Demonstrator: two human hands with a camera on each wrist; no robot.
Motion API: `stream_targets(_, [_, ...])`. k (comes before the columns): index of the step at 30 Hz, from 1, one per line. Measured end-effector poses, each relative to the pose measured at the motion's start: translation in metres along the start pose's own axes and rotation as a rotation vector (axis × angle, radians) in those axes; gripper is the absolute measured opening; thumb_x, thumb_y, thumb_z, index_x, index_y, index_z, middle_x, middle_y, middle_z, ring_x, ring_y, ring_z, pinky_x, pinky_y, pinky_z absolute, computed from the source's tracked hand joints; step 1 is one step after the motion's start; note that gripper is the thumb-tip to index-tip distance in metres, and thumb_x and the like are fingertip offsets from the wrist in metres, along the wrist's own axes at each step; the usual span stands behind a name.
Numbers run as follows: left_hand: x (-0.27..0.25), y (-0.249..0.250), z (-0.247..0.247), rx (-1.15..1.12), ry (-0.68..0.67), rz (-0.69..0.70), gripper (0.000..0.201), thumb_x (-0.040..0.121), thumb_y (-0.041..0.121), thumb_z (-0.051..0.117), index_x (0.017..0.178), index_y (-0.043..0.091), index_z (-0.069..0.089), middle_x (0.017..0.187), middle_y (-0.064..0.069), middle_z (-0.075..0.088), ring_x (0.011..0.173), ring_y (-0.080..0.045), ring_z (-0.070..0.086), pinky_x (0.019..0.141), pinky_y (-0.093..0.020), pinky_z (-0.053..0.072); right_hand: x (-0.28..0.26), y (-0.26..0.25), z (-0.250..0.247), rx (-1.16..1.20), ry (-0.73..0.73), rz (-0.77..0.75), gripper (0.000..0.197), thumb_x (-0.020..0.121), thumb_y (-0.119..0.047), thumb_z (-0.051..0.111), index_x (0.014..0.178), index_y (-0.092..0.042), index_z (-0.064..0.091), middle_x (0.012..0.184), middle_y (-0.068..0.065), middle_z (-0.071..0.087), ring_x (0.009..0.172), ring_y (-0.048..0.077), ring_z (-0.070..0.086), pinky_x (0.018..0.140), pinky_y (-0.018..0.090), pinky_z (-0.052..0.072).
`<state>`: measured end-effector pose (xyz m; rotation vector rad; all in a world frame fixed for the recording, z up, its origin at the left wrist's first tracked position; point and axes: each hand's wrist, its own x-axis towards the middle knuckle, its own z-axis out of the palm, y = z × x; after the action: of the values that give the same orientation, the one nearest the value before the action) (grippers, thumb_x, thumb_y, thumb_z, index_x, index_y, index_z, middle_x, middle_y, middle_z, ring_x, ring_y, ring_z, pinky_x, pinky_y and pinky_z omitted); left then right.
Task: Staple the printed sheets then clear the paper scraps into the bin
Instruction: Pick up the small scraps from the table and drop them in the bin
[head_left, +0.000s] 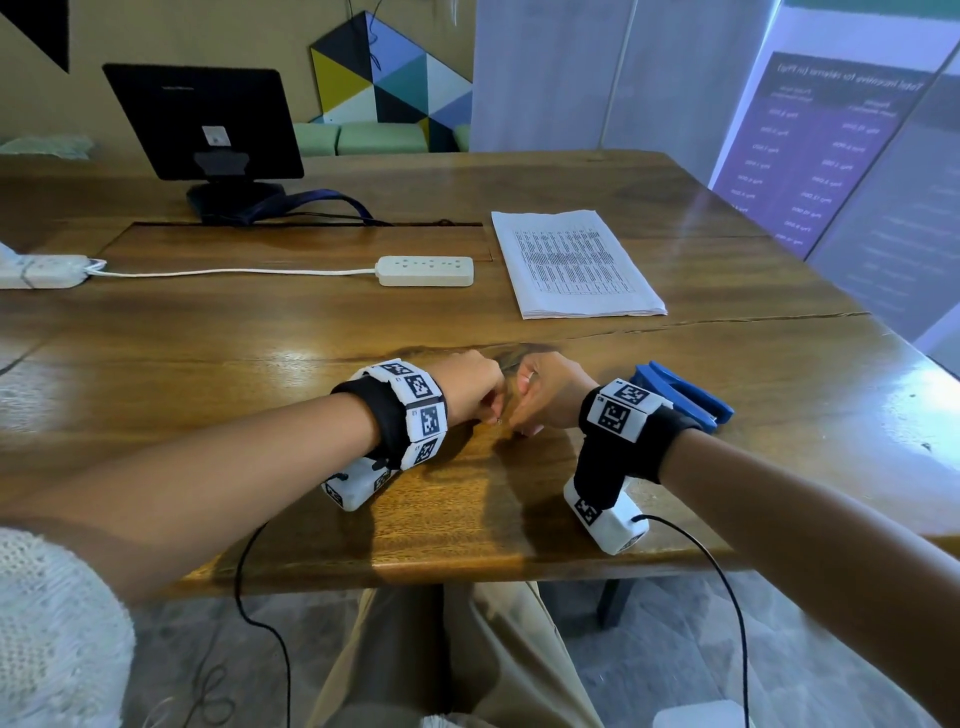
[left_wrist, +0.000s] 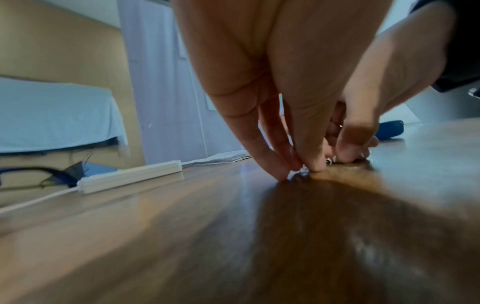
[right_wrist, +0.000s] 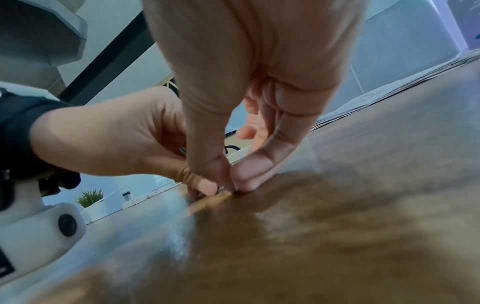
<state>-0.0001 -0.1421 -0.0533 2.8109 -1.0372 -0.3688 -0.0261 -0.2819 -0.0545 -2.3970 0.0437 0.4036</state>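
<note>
A stack of printed sheets (head_left: 576, 262) lies flat at the table's back right, apart from both hands. A blue stapler (head_left: 680, 397) rests on the wood just behind my right wrist. My left hand (head_left: 493, 415) and right hand (head_left: 524, 426) meet fingertip to fingertip near the table's front. In the left wrist view the left hand (left_wrist: 301, 169) pinches small shiny metal bits (left_wrist: 303, 172), apparently staples, against the wood. The right hand (right_wrist: 232, 186) pinches thumb to forefinger at the same spot; what it holds is too small to make out.
A white power strip (head_left: 425, 270) with its cord lies across the middle of the wooden table (head_left: 260, 338). A black monitor (head_left: 205, 124) stands at the back left. Another white strip (head_left: 41, 270) sits at the left edge. Sensor cables hang over the front edge.
</note>
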Motion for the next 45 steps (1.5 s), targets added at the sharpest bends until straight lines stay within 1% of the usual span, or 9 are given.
stream_targets(5, [0.002, 0.007, 0.005, 0.172, -0.042, 0.022, 0.022, 0.094, 0.013, 0.050, 0.106, 0.009, 0.067, 0.113, -0.008, 0.060, 0.103, -0.026, 0.059, 0.082, -0.031, 0.045, 0.001, 0.001, 0.000, 0.008, 0.003, -0.007, 0.036, 0.066, 0.000, 0.075, 0.072, -0.017, 0.043, 0.062, -0.003, 0.056, 0.046, 0.005, 0.054, 0.037, 0.011, 0.040])
stream_targets(10, [0.001, 0.009, 0.009, 0.221, -0.070, 0.028, 0.026, 0.096, 0.014, 0.048, 0.117, 0.010, 0.061, 0.122, -0.009, 0.054, 0.107, -0.026, 0.057, 0.088, -0.031, 0.046, 0.005, 0.002, 0.004, 0.022, 0.013, 0.005, 0.037, 0.065, 0.000, 0.076, 0.071, -0.016, 0.044, 0.064, 0.000, 0.058, 0.056, 0.013, 0.061, 0.063, 0.029, 0.057])
stream_targets(17, [-0.001, 0.009, 0.003, 0.107, -0.087, -0.026, 0.020, 0.091, 0.008, 0.050, 0.104, 0.009, 0.065, 0.115, -0.007, 0.064, 0.104, -0.025, 0.061, 0.085, -0.030, 0.046, -0.001, -0.004, 0.006, -0.015, 0.065, 0.001, 0.033, 0.060, -0.001, 0.072, 0.072, -0.017, 0.047, 0.065, -0.001, 0.060, 0.055, 0.012, 0.058, 0.050, 0.021, 0.052])
stream_targets(22, [-0.009, 0.001, -0.003, -0.156, 0.001, -0.090, 0.018, 0.094, 0.010, 0.048, 0.099, 0.005, 0.065, 0.108, -0.005, 0.068, 0.094, -0.018, 0.061, 0.078, -0.020, 0.039, -0.010, 0.005, -0.009, 0.241, 0.137, 0.027, 0.031, 0.064, 0.007, 0.065, 0.069, -0.016, 0.045, 0.034, -0.010, 0.048, 0.031, 0.003, 0.045, 0.039, 0.014, 0.039])
stream_targets(26, [-0.015, 0.002, -0.010, -0.391, 0.077, -0.108, 0.011, 0.095, 0.015, 0.049, 0.090, 0.015, 0.059, 0.082, 0.002, 0.062, 0.066, -0.005, 0.055, 0.061, -0.017, 0.042, -0.025, 0.017, -0.027, 0.428, 0.172, 0.001, 0.037, 0.057, 0.008, 0.068, 0.064, -0.018, 0.042, 0.050, 0.004, 0.048, 0.045, 0.012, 0.042, 0.055, 0.026, 0.042])
stream_targets(29, [-0.019, 0.012, -0.013, -0.537, 0.100, -0.067, 0.013, 0.095, 0.020, 0.050, 0.083, 0.020, 0.056, 0.079, 0.001, 0.061, 0.072, -0.013, 0.060, 0.071, -0.026, 0.050, -0.040, 0.028, -0.039, 0.547, 0.179, -0.021, 0.039, 0.061, 0.013, 0.067, 0.064, -0.015, 0.040, 0.076, 0.017, 0.049, 0.057, 0.019, 0.048, 0.067, 0.036, 0.045])
stream_targets(34, [-0.020, 0.058, -0.007, -0.724, 0.092, 0.067, 0.015, 0.095, 0.014, 0.051, 0.081, 0.017, 0.055, 0.070, 0.002, 0.058, 0.063, -0.008, 0.057, 0.062, -0.015, 0.048, -0.083, 0.064, -0.055, 0.688, 0.243, -0.043, 0.038, 0.072, 0.019, 0.063, 0.066, -0.012, 0.042, 0.053, 0.004, 0.056, 0.049, 0.017, 0.060, 0.059, 0.027, 0.057])
stream_targets(40, [-0.007, 0.141, 0.027, -0.804, -0.062, 0.251, 0.005, 0.094, 0.008, 0.051, 0.091, 0.009, 0.055, 0.069, 0.004, 0.055, 0.058, -0.001, 0.054, 0.062, -0.015, 0.048, -0.152, 0.127, -0.057, 0.812, 0.278, 0.019, 0.036, 0.075, 0.020, 0.061, 0.072, -0.011, 0.044, 0.060, 0.010, 0.066, 0.048, 0.014, 0.060, 0.050, 0.022, 0.054])
stream_targets(45, [0.007, 0.207, 0.072, -0.778, -0.187, 0.330, 0.015, 0.093, 0.011, 0.054, 0.080, 0.019, 0.054, 0.067, 0.003, 0.056, 0.062, -0.012, 0.054, 0.069, -0.029, 0.048, -0.213, 0.194, -0.042, 0.812, 0.368, 0.122, 0.038, 0.068, 0.023, 0.066, 0.071, -0.007, 0.044, 0.053, 0.008, 0.062, 0.045, 0.014, 0.059, 0.047, 0.024, 0.053])
